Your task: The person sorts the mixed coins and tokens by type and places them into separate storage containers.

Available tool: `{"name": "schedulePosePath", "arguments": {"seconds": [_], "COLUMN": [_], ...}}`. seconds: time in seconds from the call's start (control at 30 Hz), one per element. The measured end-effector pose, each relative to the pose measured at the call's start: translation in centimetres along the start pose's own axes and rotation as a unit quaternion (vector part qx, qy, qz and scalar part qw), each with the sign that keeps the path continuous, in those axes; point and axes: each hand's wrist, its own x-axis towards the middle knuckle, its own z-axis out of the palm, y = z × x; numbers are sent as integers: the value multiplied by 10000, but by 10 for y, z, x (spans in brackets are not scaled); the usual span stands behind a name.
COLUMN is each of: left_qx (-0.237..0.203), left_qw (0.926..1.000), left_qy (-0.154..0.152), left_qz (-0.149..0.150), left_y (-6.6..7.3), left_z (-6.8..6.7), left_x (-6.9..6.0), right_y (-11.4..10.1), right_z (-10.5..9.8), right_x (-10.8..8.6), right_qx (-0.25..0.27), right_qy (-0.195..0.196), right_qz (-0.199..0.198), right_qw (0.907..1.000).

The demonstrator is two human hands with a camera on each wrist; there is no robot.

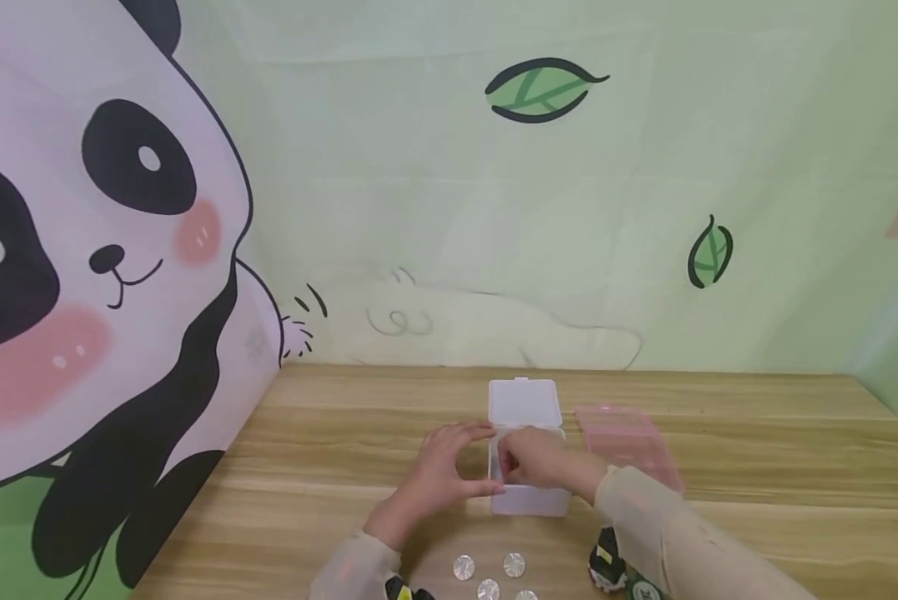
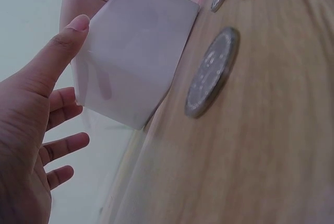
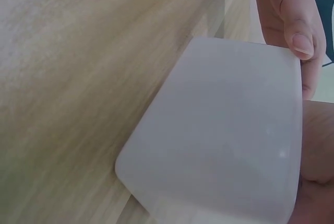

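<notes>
A white plastic box [image 1: 529, 502] stands on the table with its hinged lid [image 1: 524, 404] folded back. My left hand [image 1: 449, 462] holds the box's left side, thumb at the near corner and fingers toward the hinge. My right hand [image 1: 534, 458] reaches into the box from above, its fingers bent downward. The box wall hides those fingertips, so whether they pinch anything does not show. Several round silver coins [image 1: 464, 567] lie on the table in front of the box; one coin [image 2: 211, 72] appears close up in the left wrist view.
A translucent pink plastic case [image 1: 629, 446] lies just right of the white box, partly behind the right forearm. The wooden table [image 1: 779, 450] ends at a pale green backdrop [image 1: 418, 208] printed with a panda and leaves. Dark wrist gear [image 1: 606, 562] shows below the right sleeve.
</notes>
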Motion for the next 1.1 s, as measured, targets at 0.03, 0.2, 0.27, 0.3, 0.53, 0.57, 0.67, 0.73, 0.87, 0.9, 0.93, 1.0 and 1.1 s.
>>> {"name": "schedulePosePath", "arguments": {"seconds": [0.03,0.2,0.27,0.3,0.53,0.57,0.67,0.73,0.87,0.9,0.93,1.0,1.1], "left_qx": [11,-23,-32,-26,-135,-133,-126,-107,-68,-78,-88,-111,-160], "left_qw": [10000,10000,10000,10000,9999,9999,9999,9999,9999,9999,9999,9999,9999], "left_qy": [-2,20,32,44,38,35,37,58,61,54,47,28,25], "left_qz": [-1,6,21,42,82,76,33,19,49,47,48,40,23], "left_y": [0,-1,-1,-1,-2,-2,-4,-4,-4,-4,-3,-3,-2], "left_z": [0,1,1,2,2,2,1,1,1,2,2,2,2], "left_x": [0,1,1,1,2,1,0,0,0,0,1,1,0], "right_y": [1,2,0,-2,-13,-14,-16,-18,-22,-23,-24,-27,-31], "right_z": [0,-2,-5,-7,-23,-24,-29,-31,-37,-38,-38,-39,-38], "right_x": [0,-3,-6,-7,-18,-20,-23,-26,-38,-42,-47,-55,-65], "right_qx": [-2,-60,-84,-92,469,576,751,831,1007,1075,1105,1154,1130], "right_qy": [7,136,240,297,463,475,537,601,650,638,639,622,640], "right_qz": [3,51,34,7,-198,-203,-204,-198,-153,-142,-152,-178,-253], "right_qw": [10000,9999,9997,9995,9976,9970,9955,9945,9927,9920,9917,9912,9912]}}
